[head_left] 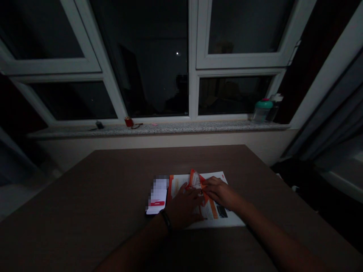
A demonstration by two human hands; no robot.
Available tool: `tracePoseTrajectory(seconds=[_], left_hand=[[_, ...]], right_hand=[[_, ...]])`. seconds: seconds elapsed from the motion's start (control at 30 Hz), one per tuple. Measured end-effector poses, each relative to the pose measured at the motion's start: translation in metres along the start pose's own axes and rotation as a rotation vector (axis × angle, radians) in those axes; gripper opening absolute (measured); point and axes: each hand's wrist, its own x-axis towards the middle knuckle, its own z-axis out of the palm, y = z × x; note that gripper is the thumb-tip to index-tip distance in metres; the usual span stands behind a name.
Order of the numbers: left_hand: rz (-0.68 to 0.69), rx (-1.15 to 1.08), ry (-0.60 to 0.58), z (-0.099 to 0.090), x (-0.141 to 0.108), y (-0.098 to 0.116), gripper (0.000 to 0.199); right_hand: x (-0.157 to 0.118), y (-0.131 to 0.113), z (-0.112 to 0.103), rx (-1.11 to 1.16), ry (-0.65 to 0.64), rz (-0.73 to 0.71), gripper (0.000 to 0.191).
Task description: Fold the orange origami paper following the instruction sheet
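Both hands (202, 199) palms-down, L (185, 206) nearer, R (219, 190) angled in, on folded paper (195, 181)

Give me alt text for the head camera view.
Left hand and right hand touch folded orange-and-white paper atop a printed sheet on a brown table, beside a lit phone. Behind, a dark window stands above a speckled sill with a teal-lidded bottle.

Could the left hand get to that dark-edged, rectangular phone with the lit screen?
Probably yes. The left hand is close beside the phone, and nothing visible blocks the way. It is on the flat white-and-orange printed paper, though, so it would likely have to leave that first.
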Motion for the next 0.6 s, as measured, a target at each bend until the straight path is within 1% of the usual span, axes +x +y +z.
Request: tracePoseTrajectory(seconds=[0.13, 0.27, 0.37, 0.47, 0.6], left_hand=[[0.018, -0.04, -0.009, -0.0049, -0.0001, -0.001, 0.048], [0.048, -0.045, -0.002, -0.0057, -0.002, -0.0034, 0.048], [0.036, -0.033, 0.008, -0.0061, -0.003, -0.002, 0.047], [0.009, -0.001, -0.006, -0.007, -0.0032, 0.0007, 0.05], [0.035, 0.01, -0.002, -0.0079, -0.0031, 0.0009, 0.052]], right_hand=[[-0.0008, -0.0035, -0.0053, -0.042, -0.045, -0.013, 0.024], [-0.0012, -0.0034, -0.0047, -0.048, -0.048, -0.022, 0.027], [-0.0018, -0.0022, -0.0027, -0.058, -0.048, -0.012, 0.029], [-0.0021, -0.0015, -0.0018, -0.068, -0.054, -0.006, 0.029], [-0.0025, -0.0008, -0.0013, -0.047, -0.044, -0.019, 0.03]])
